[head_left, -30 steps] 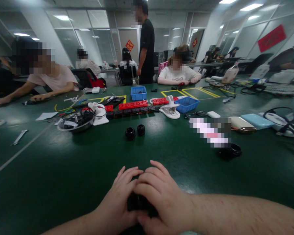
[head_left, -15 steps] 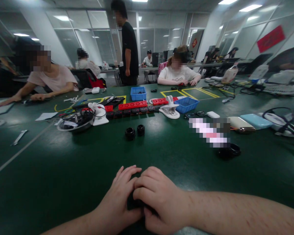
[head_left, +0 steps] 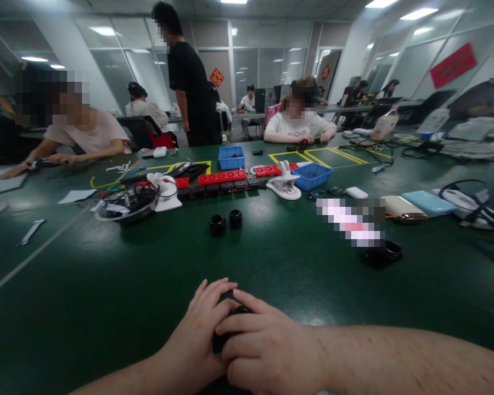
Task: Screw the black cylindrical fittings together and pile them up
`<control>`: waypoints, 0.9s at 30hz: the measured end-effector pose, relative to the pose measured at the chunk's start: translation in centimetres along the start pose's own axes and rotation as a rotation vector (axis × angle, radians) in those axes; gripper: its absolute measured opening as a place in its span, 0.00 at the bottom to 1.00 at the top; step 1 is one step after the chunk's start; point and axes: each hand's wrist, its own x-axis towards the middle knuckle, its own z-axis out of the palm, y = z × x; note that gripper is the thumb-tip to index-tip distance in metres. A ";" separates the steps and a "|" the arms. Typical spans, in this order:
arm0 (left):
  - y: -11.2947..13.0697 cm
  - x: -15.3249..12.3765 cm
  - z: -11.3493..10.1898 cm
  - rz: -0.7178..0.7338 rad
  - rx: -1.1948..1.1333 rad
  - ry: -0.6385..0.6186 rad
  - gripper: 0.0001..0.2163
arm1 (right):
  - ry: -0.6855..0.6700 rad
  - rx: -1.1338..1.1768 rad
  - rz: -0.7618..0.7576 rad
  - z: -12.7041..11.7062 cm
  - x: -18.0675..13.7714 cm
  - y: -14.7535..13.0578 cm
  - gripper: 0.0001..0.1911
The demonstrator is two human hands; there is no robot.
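At the table's near edge, my left hand (head_left: 201, 332) curls around a small black part (head_left: 219, 341), thumb low and fingertips pointing forward. My right hand (head_left: 271, 351) lies over the same part from the right, its fingers bent across the top and its index finger stretched toward the left fingertips. Fingers cover most of the part, so its full shape is hidden. Farther forward stand two short, ribbed black round pieces, one (head_left: 217, 225) slightly nearer than the other (head_left: 235, 218). More black rings (head_left: 391, 251) rest to the right.
A metal bowl of parts (head_left: 125, 211), red power strips (head_left: 222, 176), a white clip base (head_left: 285, 186) and blue bins (head_left: 313, 175) cross the middle of the green table (head_left: 107, 296). A wrench (head_left: 31, 232) lies left. Several people sit or stand beyond.
My right hand's fingers have shifted and straightened over the black part, showing more of its top. My left hand stays nearly still. A standing person in the background has moved left.
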 end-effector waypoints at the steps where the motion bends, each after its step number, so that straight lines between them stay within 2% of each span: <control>1: 0.0 0.0 0.0 0.008 0.000 -0.003 0.23 | 0.048 -0.002 0.000 -0.1 0.0 -0.1 0.07; 3: -0.1 0.0 0.0 0.019 -0.001 -0.010 0.24 | 0.166 -0.017 0.045 -0.2 0.0 -0.3 0.09; 6: -0.2 -0.1 0.0 0.014 -0.012 -0.007 0.28 | 0.270 -0.001 0.272 -0.5 0.1 -0.6 0.13; 9: -0.3 -0.1 0.0 0.024 -0.038 -0.003 0.31 | 0.300 0.061 0.493 -0.4 0.3 -0.5 0.24; 11: -0.3 -0.1 0.0 0.027 -0.045 -0.006 0.31 | 0.302 0.077 0.545 -0.1 0.4 -0.4 0.28; 12: -0.3 -0.1 -0.1 0.024 -0.044 -0.007 0.30 | 0.284 0.075 0.551 0.0 0.4 -0.3 0.26; 16: -0.1 -0.1 -0.1 -0.007 -0.034 -0.006 0.29 | 0.198 0.073 0.500 0.2 0.5 -0.2 0.13; 19: 0.2 0.0 -0.2 -0.025 -0.032 -0.010 0.30 | 0.178 0.110 0.415 0.1 0.6 -0.1 0.12; 27: 0.4 0.1 -0.4 -0.008 -0.025 -0.010 0.24 | 0.053 0.066 0.152 -0.2 0.3 0.1 0.07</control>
